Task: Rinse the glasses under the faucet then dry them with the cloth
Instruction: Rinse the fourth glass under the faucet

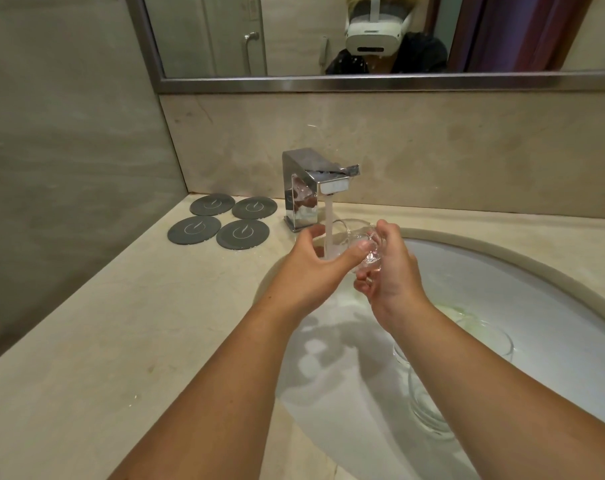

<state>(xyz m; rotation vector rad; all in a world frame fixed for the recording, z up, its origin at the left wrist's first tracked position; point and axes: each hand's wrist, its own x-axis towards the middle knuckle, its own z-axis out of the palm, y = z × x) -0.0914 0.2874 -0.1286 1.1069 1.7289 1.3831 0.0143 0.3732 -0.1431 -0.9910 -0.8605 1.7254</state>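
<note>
Apparently both grips, left hand (311, 270) and right hand (393, 275), clasp the glass (353, 233) under the faucet (303, 188).

Arms outstretched, left hand (313, 268) and right hand (393, 275) both grip the glass (354, 231).

Beige marble counter (121, 341), white sink (502, 289), chrome faucet (301, 188), grey coasters (218, 220)
</note>
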